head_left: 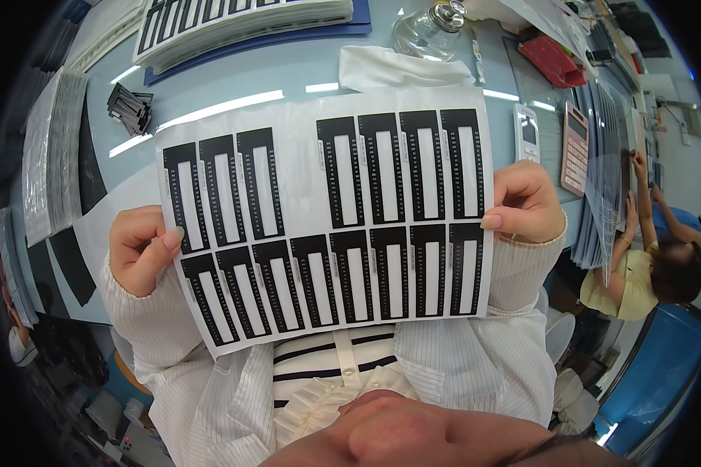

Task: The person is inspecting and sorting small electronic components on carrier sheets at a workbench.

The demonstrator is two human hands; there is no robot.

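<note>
Between my two hands I hold up a white sheet [302,183] bearing two rows of black rectangular frame-shaped pieces, each with a pale window. In its upper row one place shows only bare white backing. My left hand [144,247] pinches the sheet's left edge, thumb on the front. On the opposite edge my right hand [526,204] does the same, its thumb near the lower row's corner. The fingers behind the sheet are hidden. A small heap of loose black pieces [129,109] lies on the table beyond my left hand.
A thick stack of similar sheets [241,35] rests on a blue board at the far side. Nearby are a white cloth [397,68], a glass pump bottle [432,31], a white handheld device [526,132] and a pink calculator [575,148]. Another person [639,272] works at right.
</note>
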